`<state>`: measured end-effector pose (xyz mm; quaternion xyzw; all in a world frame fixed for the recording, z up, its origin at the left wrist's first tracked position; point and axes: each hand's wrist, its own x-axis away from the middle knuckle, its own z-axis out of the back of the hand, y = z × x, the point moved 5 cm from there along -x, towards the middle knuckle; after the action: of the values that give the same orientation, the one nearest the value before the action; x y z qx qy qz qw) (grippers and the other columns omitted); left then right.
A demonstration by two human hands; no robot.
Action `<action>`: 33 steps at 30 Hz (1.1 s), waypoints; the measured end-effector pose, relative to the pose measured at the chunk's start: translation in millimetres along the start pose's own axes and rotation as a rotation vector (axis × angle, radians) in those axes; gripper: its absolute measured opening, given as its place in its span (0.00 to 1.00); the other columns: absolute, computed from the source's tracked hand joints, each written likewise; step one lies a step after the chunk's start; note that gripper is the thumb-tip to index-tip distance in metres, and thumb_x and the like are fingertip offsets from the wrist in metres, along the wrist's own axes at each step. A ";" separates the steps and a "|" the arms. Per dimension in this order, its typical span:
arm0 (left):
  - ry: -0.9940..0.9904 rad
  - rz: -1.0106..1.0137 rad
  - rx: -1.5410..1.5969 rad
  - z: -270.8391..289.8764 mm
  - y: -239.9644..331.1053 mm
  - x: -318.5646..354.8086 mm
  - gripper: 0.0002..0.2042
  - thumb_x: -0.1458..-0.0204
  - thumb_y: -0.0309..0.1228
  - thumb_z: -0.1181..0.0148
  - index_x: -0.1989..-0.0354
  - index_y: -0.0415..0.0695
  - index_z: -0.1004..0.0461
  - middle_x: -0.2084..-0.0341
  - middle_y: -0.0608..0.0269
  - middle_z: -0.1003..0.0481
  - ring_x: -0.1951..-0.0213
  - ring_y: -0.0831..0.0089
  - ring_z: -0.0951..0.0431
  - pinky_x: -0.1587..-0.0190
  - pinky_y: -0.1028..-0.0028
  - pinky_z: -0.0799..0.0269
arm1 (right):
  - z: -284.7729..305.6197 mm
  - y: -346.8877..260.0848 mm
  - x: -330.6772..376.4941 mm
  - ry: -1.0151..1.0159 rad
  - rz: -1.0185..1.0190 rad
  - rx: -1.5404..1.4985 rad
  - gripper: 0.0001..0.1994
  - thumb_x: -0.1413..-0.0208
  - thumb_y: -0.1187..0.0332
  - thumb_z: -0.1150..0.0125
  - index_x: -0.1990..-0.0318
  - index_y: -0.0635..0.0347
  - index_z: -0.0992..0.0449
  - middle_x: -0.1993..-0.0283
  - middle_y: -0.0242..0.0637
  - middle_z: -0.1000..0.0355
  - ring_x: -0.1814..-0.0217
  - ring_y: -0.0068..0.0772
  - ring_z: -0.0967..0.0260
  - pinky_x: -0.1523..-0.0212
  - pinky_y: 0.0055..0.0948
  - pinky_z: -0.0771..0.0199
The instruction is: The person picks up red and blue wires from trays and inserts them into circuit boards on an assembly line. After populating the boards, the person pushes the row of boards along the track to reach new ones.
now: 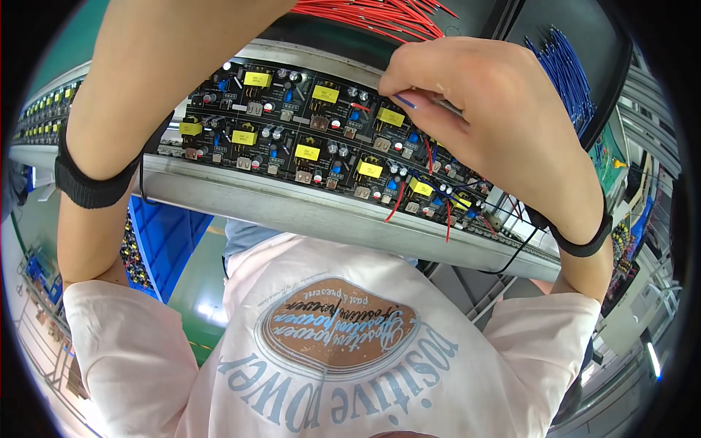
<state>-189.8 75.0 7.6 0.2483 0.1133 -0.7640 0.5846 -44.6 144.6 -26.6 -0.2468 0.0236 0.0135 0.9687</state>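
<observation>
My right hand (pixel 467 95) hovers over a long black circuit board panel (pixel 277 150), thumb and fingers pinched on a short blue wire (pixel 405 102). Rows of yellow transformers (pixel 307 152), blue parts and small capacitors fill the panel. Red wires (pixel 395 202) and dark blue wires (pixel 443 191) stick out from its right part, below my right hand. My left forearm (pixel 164 80) reaches across the upper left and leaves the picture at the top, so my left hand is out of sight.
A metal conveyor rail (pixel 292 208) runs along the panel's near side. Behind it lie a bundle of red wires (pixel 380 18) and a dark tray holding blue wires (pixel 566 80). A blue bin (pixel 168 241) stands below at left. Black wrist bands with cords circle both wrists.
</observation>
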 end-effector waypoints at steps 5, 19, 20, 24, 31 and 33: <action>-0.034 0.095 0.047 11.8 3.0 4.6 0.04 0.42 0.20 0.35 0.61 0.35 0.22 0.69 0.56 0.23 0.70 0.67 0.24 0.67 0.71 0.29 | -1.3 -3.5 2.0 0.001 -0.012 0.078 0.06 0.47 0.73 0.32 0.61 0.55 0.19 0.68 0.39 0.23 0.64 0.47 0.23 0.66 0.40 0.23; -0.094 0.371 0.166 12.5 16.0 35.1 0.03 0.37 0.21 0.40 0.59 0.36 0.22 0.68 0.60 0.23 0.71 0.76 0.26 0.69 0.76 0.32 | -8.3 3.1 -1.2 -0.015 -0.089 0.043 0.05 0.45 0.70 0.33 0.65 0.57 0.24 0.71 0.40 0.25 0.68 0.47 0.24 0.69 0.41 0.28; -0.096 0.379 0.171 13.5 17.7 38.4 0.03 0.37 0.21 0.40 0.59 0.35 0.22 0.68 0.60 0.23 0.71 0.76 0.26 0.69 0.76 0.32 | -8.9 3.7 -1.0 -0.010 -0.099 0.032 0.05 0.45 0.70 0.33 0.64 0.57 0.24 0.72 0.40 0.25 0.68 0.47 0.24 0.69 0.41 0.28; -0.084 0.412 0.190 16.7 19.9 48.8 0.03 0.36 0.21 0.40 0.58 0.35 0.22 0.67 0.61 0.22 0.70 0.77 0.26 0.68 0.77 0.32 | -7.2 0.5 -0.1 0.005 -0.089 0.028 0.06 0.45 0.71 0.32 0.64 0.57 0.25 0.72 0.39 0.26 0.69 0.46 0.25 0.70 0.39 0.28; -0.041 0.487 0.148 40.3 8.8 70.0 0.04 0.36 0.20 0.41 0.56 0.35 0.22 0.65 0.63 0.22 0.69 0.78 0.26 0.66 0.78 0.31 | -0.6 -8.2 0.5 0.000 -0.087 -0.041 0.07 0.46 0.75 0.31 0.62 0.58 0.24 0.72 0.38 0.26 0.71 0.44 0.27 0.70 0.36 0.29; -0.033 0.495 0.134 40.6 5.2 74.5 0.04 0.36 0.19 0.41 0.56 0.35 0.22 0.65 0.63 0.22 0.69 0.79 0.26 0.66 0.78 0.31 | -0.8 -6.2 2.3 -0.018 -0.122 -0.058 0.08 0.47 0.76 0.31 0.62 0.58 0.24 0.72 0.38 0.26 0.71 0.44 0.27 0.70 0.35 0.28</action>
<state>-209.2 -7.6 4.6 0.2941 -0.0113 -0.6075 0.7377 -42.1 138.8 -24.5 -0.2758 -0.0007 -0.0424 0.9603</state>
